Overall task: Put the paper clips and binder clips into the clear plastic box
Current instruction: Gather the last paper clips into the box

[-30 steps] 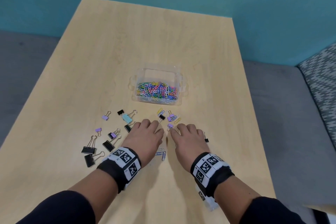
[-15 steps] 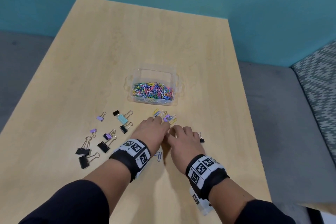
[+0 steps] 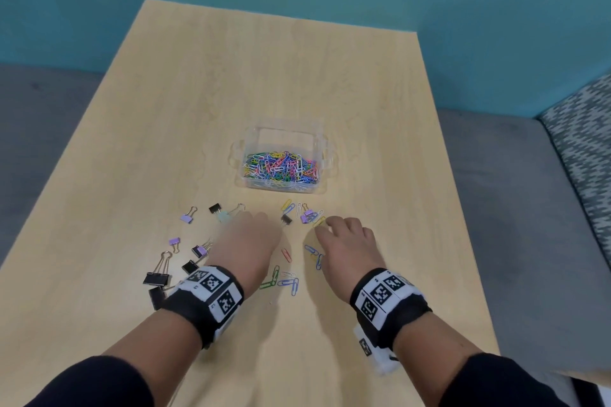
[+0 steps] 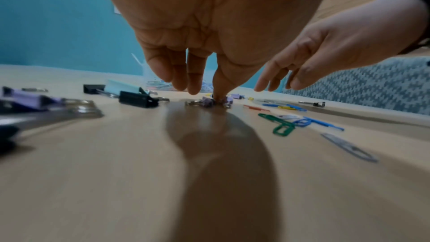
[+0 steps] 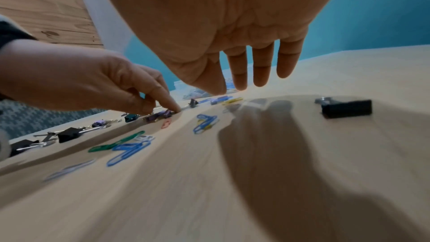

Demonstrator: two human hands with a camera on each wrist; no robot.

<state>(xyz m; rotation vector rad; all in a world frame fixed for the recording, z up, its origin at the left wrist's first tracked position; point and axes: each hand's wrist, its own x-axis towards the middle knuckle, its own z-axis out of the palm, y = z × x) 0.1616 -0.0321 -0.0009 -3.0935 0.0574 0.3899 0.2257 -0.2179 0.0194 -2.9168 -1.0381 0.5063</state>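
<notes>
Two hands were low over the table [image 3: 297, 76]. The left hand [image 3: 246, 241] touched a purple binder clip [image 4: 207, 101]; I could not tell if it pinched. The right hand [image 3: 347, 241] was spread. The clear plastic box [image 3: 322, 142] sat beyond.

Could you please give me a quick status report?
Left hand pinching purple binder clip. Right hand open, empty. Clear plastic box holds paper clips; nothing blocking it.

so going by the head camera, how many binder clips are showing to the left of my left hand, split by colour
purple binder clips: 3
black binder clips: 4
light blue binder clip: 1
total: 8
</notes>
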